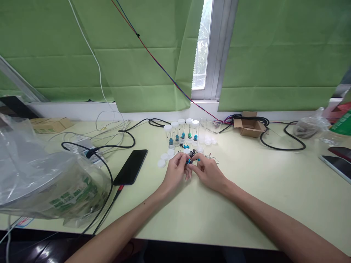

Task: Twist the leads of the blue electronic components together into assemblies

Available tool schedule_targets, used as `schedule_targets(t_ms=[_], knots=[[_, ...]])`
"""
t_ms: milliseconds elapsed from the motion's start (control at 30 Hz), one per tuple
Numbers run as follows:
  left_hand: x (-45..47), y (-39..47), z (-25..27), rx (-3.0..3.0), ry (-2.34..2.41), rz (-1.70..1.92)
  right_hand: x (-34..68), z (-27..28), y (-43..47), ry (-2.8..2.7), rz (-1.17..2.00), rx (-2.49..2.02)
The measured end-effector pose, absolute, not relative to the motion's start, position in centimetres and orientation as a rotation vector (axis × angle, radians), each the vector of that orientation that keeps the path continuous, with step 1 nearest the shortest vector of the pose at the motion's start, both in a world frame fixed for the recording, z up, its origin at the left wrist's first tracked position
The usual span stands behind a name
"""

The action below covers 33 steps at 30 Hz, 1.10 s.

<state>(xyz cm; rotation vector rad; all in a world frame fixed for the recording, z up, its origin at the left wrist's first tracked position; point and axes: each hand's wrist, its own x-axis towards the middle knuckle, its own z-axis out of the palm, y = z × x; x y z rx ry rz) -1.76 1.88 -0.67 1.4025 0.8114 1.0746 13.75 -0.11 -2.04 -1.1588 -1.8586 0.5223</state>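
Note:
My left hand [177, 167] and my right hand [207, 170] meet above the table's middle. Between their fingertips is a small blue-and-black part [189, 161], too small to name; both hands pinch it. Just beyond my fingers lie loose small blue pieces [187, 147], dark bits and thin metal pieces [214, 157]. White round caps [164, 156] are scattered left of my left hand. Behind stands a group of clear tubes with white lids [181, 131], each holding a small blue or green piece. An uncapped clear tube [202, 131] is at their right.
A black phone [131, 167] with a cable plugged in lies to the left. Beside it is a large plastic bag [55, 175]. An open cardboard box [250, 128] and black cables [298, 148] are at the back right. A tablet-like device [336, 166] rests at the right edge.

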Motion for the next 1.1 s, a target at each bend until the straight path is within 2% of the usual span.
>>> schedule_targets(t_ms=[533,1100], knots=[[-1.56,1.35,-0.48,1.386,0.791,1.046,13.58,-1.93,0.02,-1.9,0.444,-1.189],[-1.59,1.48,-0.5,1.368,0.841,1.091,13.67,-2.01,-0.18,-1.877,0.499,-1.173]])
